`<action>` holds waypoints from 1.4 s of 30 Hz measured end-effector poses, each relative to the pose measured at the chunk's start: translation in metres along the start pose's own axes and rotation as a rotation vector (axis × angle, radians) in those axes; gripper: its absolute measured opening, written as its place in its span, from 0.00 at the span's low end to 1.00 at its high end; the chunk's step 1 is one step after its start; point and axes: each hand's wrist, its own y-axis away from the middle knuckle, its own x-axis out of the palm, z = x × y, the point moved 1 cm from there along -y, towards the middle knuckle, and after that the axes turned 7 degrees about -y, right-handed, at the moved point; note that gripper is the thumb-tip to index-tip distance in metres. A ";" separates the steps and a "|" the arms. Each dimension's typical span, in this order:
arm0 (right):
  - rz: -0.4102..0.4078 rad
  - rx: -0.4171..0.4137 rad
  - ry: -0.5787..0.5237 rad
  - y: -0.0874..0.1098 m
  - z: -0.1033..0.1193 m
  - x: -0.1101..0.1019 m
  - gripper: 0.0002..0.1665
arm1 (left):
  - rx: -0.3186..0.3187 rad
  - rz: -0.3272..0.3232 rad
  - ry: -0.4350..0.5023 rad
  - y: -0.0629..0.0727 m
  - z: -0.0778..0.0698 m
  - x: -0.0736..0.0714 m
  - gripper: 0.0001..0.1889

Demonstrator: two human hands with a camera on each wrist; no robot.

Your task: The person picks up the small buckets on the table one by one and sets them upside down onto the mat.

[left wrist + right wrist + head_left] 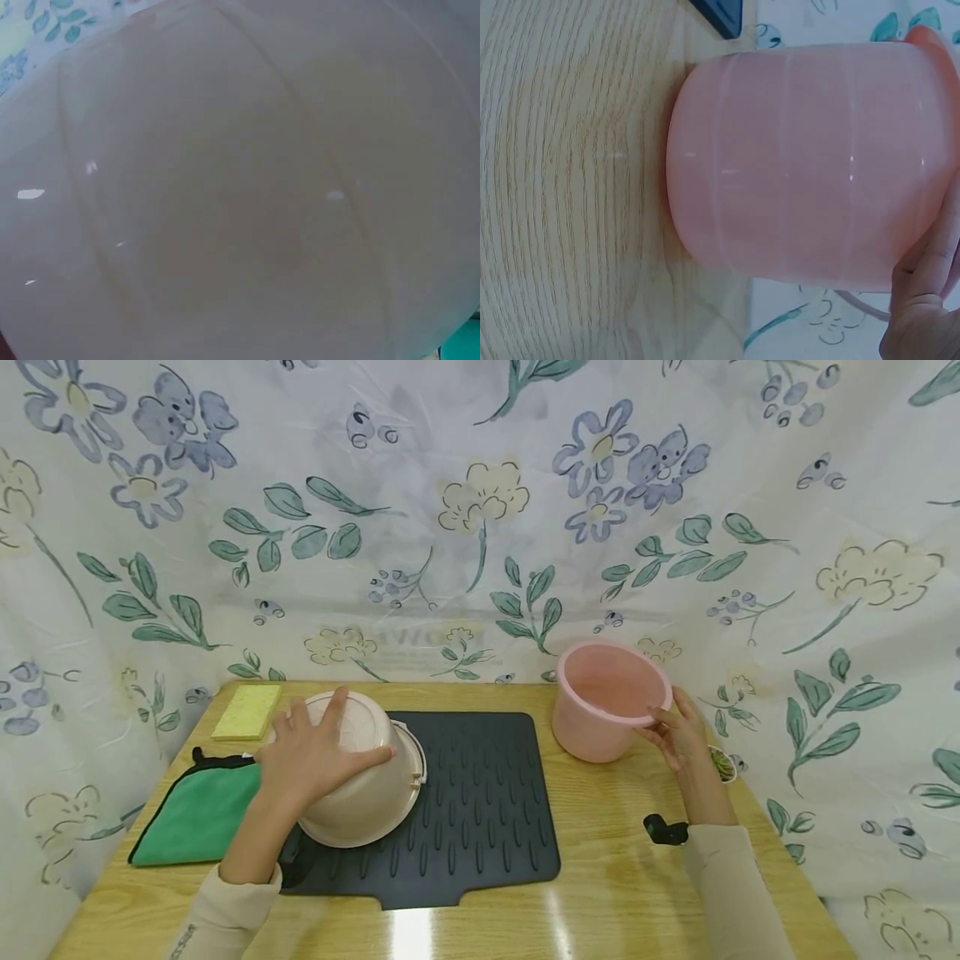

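Note:
A beige bucket (352, 802) stands upside down on a dark ribbed mat (480, 793), its handle showing at the right side. My left hand (311, 752) rests on its base, fingers spread and thumb stretched to the right. In the left wrist view the bucket's wall (240, 187) fills nearly everything, and the hand is out of sight. At the right, a pink bucket (592, 727) stands upright on the table. My right hand (681, 731) grips its rim at the right side; the right wrist view shows the hand (926, 292) at the rim of that bucket (795, 165).
A yellow sponge (246, 712) lies at the back left of the wooden table (615, 877). In front of it is a green cloth item with black edging (198, 814). A small potted plant (722, 765) stands behind my right wrist. Floral curtain (450, 527) hangs along the back and sides.

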 end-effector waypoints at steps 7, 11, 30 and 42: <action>-0.033 0.010 0.015 0.005 0.000 0.002 0.45 | 0.006 0.040 -0.001 -0.011 -0.005 0.004 0.68; -0.086 0.014 0.005 0.008 -0.001 0.001 0.47 | -0.001 0.049 -0.004 -0.017 -0.009 0.007 0.68; -0.174 -0.073 -0.175 0.017 -0.008 -0.003 0.43 | -0.016 0.060 0.045 -0.025 -0.017 0.011 0.65; -0.159 -0.050 -0.236 0.023 -0.006 -0.004 0.41 | 0.010 0.047 0.069 -0.023 -0.015 0.012 0.63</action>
